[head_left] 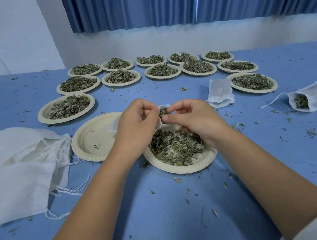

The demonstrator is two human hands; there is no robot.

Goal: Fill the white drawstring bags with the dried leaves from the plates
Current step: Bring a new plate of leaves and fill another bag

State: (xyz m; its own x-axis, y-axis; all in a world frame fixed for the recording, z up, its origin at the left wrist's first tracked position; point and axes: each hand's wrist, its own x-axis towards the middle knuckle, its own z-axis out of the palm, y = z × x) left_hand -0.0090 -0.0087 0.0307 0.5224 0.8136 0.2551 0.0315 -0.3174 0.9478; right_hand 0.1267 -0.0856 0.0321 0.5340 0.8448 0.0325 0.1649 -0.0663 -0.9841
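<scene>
Blue table (pixel 174 225) holds leaf plates (pixel 42 115), empty bags (pixel 16 173).

Counter (pixel 163 207): covered in blue cloth, matt, with a fine, even surface that ripples slightly.
Empty plate (pixel 89 138), typical of all the plates: pale cream, moulded pulp or paper by appearance, matt, with a fluted rim.
Held bag (pixel 164 106), filled bag (pixel 315 97) and stack of bags (pixel 18 173): thin white woven cloth, matt, semi-sheer and creased.
Drawstrings (pixel 67 190): white cord.
Dried leaves (pixel 176 147): dull grey-green, brittle-looking, rough, without sheen.
Curtain (pixel 141 4): blue pleated fabric with a faint sheen.
Wall (pixel 165 41): white, matt.
</scene>
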